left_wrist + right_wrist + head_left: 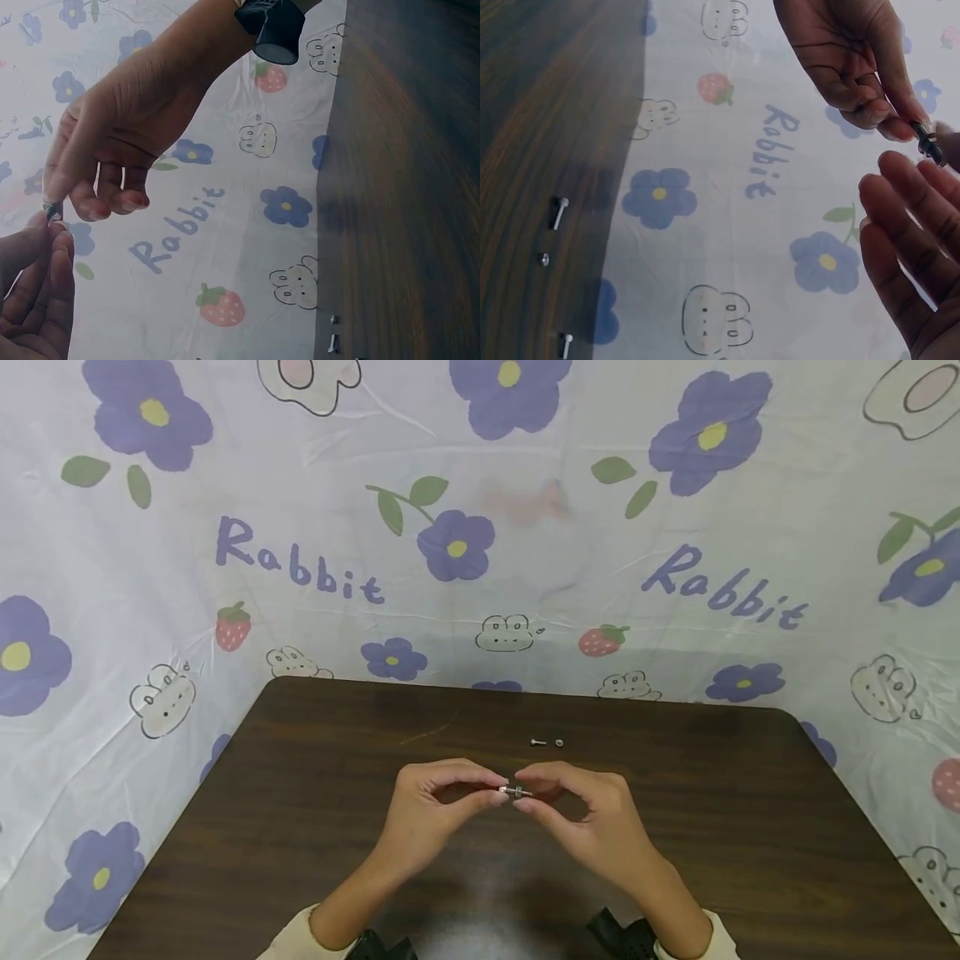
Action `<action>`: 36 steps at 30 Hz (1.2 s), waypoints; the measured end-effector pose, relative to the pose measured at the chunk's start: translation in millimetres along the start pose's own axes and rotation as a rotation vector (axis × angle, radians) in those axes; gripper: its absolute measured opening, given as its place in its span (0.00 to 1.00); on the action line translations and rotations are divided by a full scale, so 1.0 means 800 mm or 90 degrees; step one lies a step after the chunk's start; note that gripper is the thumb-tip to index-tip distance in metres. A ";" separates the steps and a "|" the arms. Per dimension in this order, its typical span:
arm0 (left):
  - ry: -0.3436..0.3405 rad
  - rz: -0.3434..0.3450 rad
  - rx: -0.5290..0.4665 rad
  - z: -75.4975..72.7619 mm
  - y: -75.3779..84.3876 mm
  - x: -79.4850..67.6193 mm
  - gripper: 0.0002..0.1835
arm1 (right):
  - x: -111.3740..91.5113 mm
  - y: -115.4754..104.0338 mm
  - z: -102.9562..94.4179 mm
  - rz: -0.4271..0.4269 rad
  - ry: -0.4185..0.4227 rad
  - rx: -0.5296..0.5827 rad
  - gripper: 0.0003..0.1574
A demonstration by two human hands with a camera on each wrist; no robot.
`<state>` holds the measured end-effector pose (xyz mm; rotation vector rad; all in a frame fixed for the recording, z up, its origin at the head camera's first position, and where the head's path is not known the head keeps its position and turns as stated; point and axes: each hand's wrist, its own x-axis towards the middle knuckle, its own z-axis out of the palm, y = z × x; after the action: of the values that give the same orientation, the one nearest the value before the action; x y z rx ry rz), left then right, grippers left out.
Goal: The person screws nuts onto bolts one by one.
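Note:
Thumb and fingertips of my left hand (423, 814) pinch one end of a small metal bolt (517, 792), which lies roughly level above the table. Partway along its shank sits a nut-like piece. My right hand (600, 817) is around the bolt's free end, index finger above and thumb below, with a gap showing between them in the head view. In the right wrist view, the other right-hand fingers (900, 225) spread loosely; whether the thumb touches the bolt cannot be told. Farther back on the table lie a loose bolt (537, 742) and a nut (558, 743).
The dark wooden table (300, 827) ends at a pale cloth (570, 585) printed with flowers and rabbits. Another bolt (567, 346) shows at the bottom of the right wrist view. Black straps with cameras are on both wrists.

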<state>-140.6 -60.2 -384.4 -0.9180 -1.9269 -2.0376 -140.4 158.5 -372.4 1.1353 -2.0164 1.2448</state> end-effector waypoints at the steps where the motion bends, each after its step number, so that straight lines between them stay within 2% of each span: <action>1: 0.001 0.000 0.000 0.000 0.000 0.000 0.06 | 0.001 0.000 0.000 -0.011 0.004 -0.001 0.13; 4: 0.000 -0.001 -0.003 -0.001 0.000 -0.001 0.06 | 0.002 -0.001 0.001 -0.016 0.001 -0.001 0.11; 8: -0.004 -0.001 -0.008 -0.001 -0.002 -0.003 0.06 | -0.001 -0.002 0.002 0.007 -0.012 0.000 0.09; 23: 0.002 -0.001 -0.014 0.003 -0.003 -0.003 0.06 | -0.002 -0.004 0.001 0.054 -0.039 -0.007 0.11; 26: 0.003 0.003 -0.008 0.002 -0.003 -0.002 0.06 | -0.002 -0.003 0.000 0.037 -0.024 -0.014 0.08; 30: 0.002 0.006 -0.004 0.002 -0.002 -0.001 0.06 | -0.002 -0.001 0.000 0.003 -0.009 -0.020 0.11; 36: -0.003 0.008 -0.015 0.003 -0.002 0.000 0.06 | -0.001 -0.002 0.000 0.007 -0.015 -0.016 0.07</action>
<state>-140.4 -58.1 -385.7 -0.9388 -1.8986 -2.0575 -138.8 158.6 -372.6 1.1327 -2.0524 1.2146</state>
